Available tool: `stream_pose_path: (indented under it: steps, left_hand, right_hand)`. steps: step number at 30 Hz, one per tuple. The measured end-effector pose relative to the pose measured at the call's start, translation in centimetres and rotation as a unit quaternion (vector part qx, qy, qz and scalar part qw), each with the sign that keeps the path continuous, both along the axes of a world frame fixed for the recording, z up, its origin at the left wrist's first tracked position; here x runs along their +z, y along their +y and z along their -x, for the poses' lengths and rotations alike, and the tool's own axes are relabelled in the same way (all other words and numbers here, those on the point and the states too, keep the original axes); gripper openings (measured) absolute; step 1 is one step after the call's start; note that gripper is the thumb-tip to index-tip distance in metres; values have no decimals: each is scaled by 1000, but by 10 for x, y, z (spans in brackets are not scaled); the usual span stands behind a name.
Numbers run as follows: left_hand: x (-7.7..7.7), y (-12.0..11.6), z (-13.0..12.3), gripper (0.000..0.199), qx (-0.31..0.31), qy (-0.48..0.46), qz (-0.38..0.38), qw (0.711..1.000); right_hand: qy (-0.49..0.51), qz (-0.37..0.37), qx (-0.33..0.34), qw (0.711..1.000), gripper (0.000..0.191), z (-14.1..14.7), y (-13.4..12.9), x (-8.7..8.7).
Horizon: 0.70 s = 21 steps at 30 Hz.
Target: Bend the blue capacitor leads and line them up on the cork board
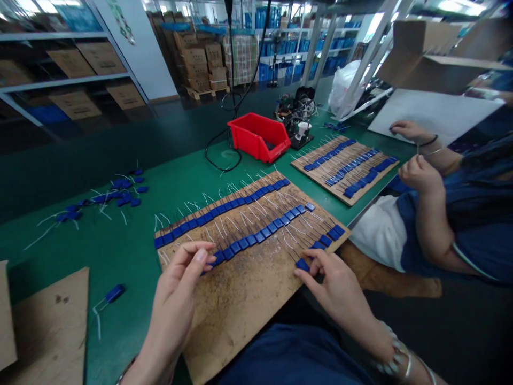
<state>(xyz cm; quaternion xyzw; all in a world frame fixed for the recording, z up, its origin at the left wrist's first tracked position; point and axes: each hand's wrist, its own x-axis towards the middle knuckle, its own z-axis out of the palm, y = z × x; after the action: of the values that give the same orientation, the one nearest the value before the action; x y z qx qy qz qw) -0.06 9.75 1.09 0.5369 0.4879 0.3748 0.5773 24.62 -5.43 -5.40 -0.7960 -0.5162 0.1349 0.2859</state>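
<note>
A brown board (248,299) lies in front of me, bearing rows of small blue rectangular components, each with thin wire leads. My right hand (334,280) has its thumb and fingers closed about a blue component (302,264) at the near end of the short right-hand row. Over the left end of the middle row (256,237) is my left hand (180,283), thumb and forefinger pinched together. Whatever sits between those fingertips, if anything, is too small to make out. The far row (220,209) runs along the board's back edge.
Loose blue components (120,191) lie in a heap at left, with a single one (115,293) nearer me. Beyond the board stands a red bin (258,136). A second filled board (348,198) is at right, beside a co-worker's hands (420,171). Cardboard (52,326) lies at left.
</note>
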Motion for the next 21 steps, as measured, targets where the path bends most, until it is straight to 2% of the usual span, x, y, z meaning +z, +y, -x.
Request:
stream_pose_path:
  steps: [2,6,9,12,14,17,21]
  left_hand:
    - [0,-7,5,35,29,0,8,1000]
    - [-4,-21,17,41,104,-12,51,993]
    - [-14,-29,29,46,152,-19,78,985]
    - [-26,-36,40,43,194,-21,85,977]
    - [-31,-39,47,38,210,-20,84,974]
    - [-36,-46,53,44,221,-9,91,971]
    - [-39,-60,57,47,227,43,68,971]
  right_hand:
    - [-21,-20,10,1000,29,0,-1,-1]
    - [-73,-54,39,995,14,-2,1,-4]
    - [-106,-58,32,992,10,-5,4,-5]
    - [-136,-55,11,989,12,-9,4,-6]
    - [-154,-51,-8,987,15,-11,3,-8]
    - [-172,-49,-24,983,20,-12,2,-9]
    - [-176,-69,-12,982,32,-14,-6,-12]
